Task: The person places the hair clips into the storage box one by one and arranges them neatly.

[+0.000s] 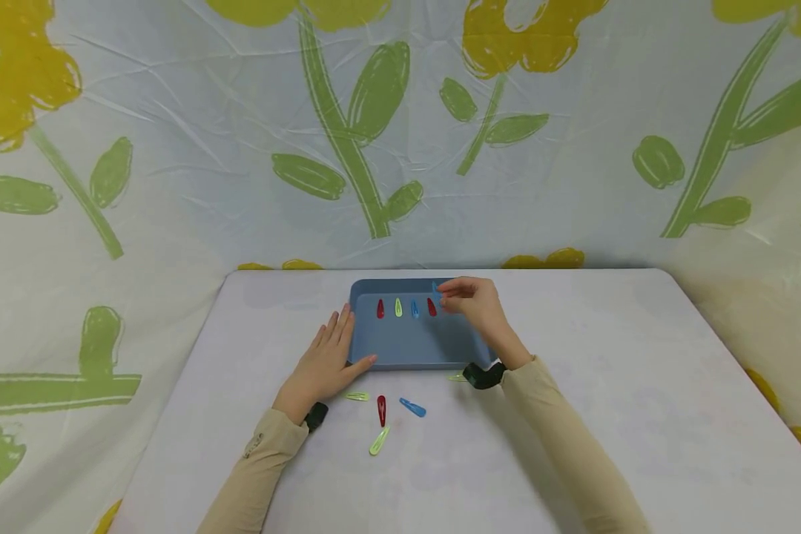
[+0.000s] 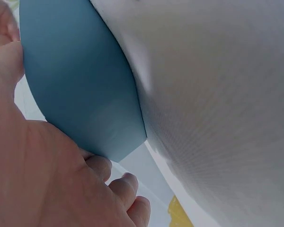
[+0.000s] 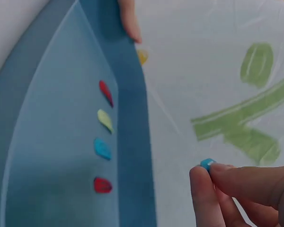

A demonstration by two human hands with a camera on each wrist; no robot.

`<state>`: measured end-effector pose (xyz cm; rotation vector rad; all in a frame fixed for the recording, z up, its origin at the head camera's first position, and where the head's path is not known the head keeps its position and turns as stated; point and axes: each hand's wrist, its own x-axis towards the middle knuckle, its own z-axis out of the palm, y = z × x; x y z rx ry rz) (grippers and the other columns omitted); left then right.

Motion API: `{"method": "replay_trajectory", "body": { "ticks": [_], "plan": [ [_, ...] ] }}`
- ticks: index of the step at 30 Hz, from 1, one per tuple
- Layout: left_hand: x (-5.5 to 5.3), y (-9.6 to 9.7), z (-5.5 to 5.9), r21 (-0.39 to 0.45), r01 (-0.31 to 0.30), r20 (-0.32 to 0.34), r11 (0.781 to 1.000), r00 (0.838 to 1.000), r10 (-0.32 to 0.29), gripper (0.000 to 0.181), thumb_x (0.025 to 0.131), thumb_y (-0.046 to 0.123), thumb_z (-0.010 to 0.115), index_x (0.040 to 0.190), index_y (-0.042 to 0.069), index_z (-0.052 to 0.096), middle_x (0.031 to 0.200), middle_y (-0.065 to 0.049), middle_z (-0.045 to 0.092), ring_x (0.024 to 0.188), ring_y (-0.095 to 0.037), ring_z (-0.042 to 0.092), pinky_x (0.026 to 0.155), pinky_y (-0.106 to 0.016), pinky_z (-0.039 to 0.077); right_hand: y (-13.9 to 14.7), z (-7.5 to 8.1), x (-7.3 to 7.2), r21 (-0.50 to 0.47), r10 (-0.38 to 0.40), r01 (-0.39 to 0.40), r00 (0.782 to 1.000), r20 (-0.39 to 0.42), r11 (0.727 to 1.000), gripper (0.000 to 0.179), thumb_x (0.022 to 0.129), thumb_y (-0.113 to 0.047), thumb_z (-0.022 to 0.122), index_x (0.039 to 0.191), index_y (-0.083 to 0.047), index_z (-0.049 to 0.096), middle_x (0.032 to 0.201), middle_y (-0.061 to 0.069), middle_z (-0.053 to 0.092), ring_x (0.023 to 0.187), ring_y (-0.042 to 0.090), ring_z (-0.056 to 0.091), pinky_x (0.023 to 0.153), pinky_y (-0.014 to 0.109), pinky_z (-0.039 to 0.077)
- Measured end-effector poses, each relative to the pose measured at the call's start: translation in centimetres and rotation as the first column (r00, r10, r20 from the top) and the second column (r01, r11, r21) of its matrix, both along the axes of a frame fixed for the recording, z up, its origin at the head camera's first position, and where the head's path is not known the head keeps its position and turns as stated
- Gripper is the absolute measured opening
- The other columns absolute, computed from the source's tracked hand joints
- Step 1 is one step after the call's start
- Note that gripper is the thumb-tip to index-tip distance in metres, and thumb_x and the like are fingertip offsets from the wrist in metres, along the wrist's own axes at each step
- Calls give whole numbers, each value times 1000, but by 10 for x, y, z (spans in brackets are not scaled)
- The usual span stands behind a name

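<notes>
A blue-grey tray (image 1: 414, 348) lies on the table, with a row of snap hair clips near its far wall: a red clip (image 1: 380, 308), a yellow-green clip (image 1: 398, 307), a blue clip (image 1: 414, 308) and another red clip (image 1: 432, 306). Above the far right part of the tray, my right hand (image 1: 475, 302) pinches a blue hair clip (image 3: 207, 163) between thumb and fingertips. My left hand (image 1: 327, 360) rests against the tray's left side, its fingers straight and thumb along the near left corner. In the left wrist view, the tray's outer wall (image 2: 85, 80) shows beside that hand.
In front of the tray lie loose clips: a yellow-green one (image 1: 357, 396), a red one (image 1: 382, 410), a blue one (image 1: 412, 407) and another yellow-green one (image 1: 379, 441). One more yellow-green clip (image 1: 457, 378) is partly hidden by the right wrist camera (image 1: 483, 375). Flowered cloth (image 1: 240, 148) hangs behind the table.
</notes>
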<state>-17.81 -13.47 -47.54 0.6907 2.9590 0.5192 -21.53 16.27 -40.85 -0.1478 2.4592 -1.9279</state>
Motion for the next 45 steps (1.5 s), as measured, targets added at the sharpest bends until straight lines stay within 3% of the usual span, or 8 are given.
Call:
{"method": "replay_trajectory", "body": {
  "ticks": [6, 11, 20, 30, 38, 41, 45],
  "plan": [
    [1, 0, 3, -1, 0, 3, 1000, 1000, 0, 98, 97, 63, 48, 157, -4, 9, 165, -17, -1, 151, -37, 6, 120, -53, 11, 11, -20, -22, -53, -94, 99, 992, 79, 994, 25, 89, 10, 64, 113, 15, 66, 104, 31, 67, 77, 22, 72, 83, 41, 58],
    [1, 0, 5, -11, 1, 14, 1000, 1000, -1, 99, 97, 64, 47, 157, -3, 6, 165, -16, -3, 151, -36, 5, 120, -51, 11, 19, -30, -32, 53, -138, 133, 983, 121, 990, 25, 89, 5, 66, 112, 16, 66, 105, 26, 69, 75, 19, 73, 81, 36, 59],
    [0, -1, 4, -10, 4, 8, 1000, 1000, -4, 98, 97, 63, 47, 157, -3, 6, 165, -17, -2, 151, -37, 5, 120, -51, 11, 21, -38, -42, 188, -123, 95, 981, 148, 978, 25, 84, 7, 64, 107, 17, 68, 102, 26, 70, 76, 25, 73, 75, 36, 60],
    [-1, -1, 4, -10, 2, 10, 1000, 1000, -2, 98, 97, 63, 47, 157, -3, 7, 165, -17, -2, 151, -36, 4, 120, -51, 11, 15, -38, -49, 350, -145, 62, 966, 215, 935, 17, 83, 7, 71, 99, 13, 71, 106, 28, 66, 64, 17, 71, 68, 33, 60],
    [-2, -1, 5, -2, 2, 12, 1000, 1000, -2, 98, 97, 63, 47, 157, -3, 7, 165, -16, -2, 151, -36, 4, 120, -51, 10, 15, -40, -52, 363, -143, 51, 962, 232, 930, 12, 82, 8, 73, 94, 11, 71, 100, 27, 67, 66, 22, 73, 65, 32, 60],
    [-3, -1, 4, -3, 3, 15, 1000, 1000, -3, 98, 97, 63, 47, 157, -3, 7, 165, -16, -2, 151, -36, 4, 120, -51, 11, 16, -35, -50, 397, -131, 29, 964, 230, 917, 13, 82, 6, 73, 94, 10, 71, 98, 26, 69, 67, 22, 73, 68, 34, 60],
    [-3, -2, 4, -4, 6, 18, 1000, 1000, -5, 98, 97, 64, 47, 157, -3, 7, 165, -17, -2, 151, -37, 4, 120, -52, 11, 17, -19, -45, 481, -114, 6, 974, 197, 877, 18, 84, 1, 72, 101, 9, 71, 91, 21, 72, 67, 21, 73, 72, 36, 60]
  ]
}}
